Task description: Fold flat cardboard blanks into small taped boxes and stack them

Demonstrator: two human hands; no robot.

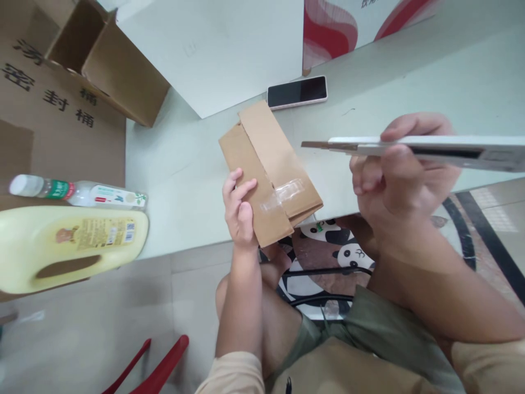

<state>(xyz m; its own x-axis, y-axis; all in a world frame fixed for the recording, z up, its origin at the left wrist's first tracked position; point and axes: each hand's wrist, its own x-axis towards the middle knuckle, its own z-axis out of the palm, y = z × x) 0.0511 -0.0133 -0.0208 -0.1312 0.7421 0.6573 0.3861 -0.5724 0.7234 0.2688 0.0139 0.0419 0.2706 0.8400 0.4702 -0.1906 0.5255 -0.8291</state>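
Note:
My left hand (239,208) grips the near left edge of a flattened brown cardboard box (268,169) that lies on the pale table (180,180) and sticks out over its front edge. A strip of clear tape (285,195) crosses the box's seam. My right hand (400,175) is raised above and to the right of the box, fingers wrapped round a white utility knife (414,149). The knife's blade tip points left, above the box's right side, without touching it.
A smartphone (297,91) lies face up behind the box. An open cardboard carton (104,60) stands at the back left. A pale yellow jug (69,246) and a clear bottle (77,192) lie at the left edge. Red chair parts (151,366) show below.

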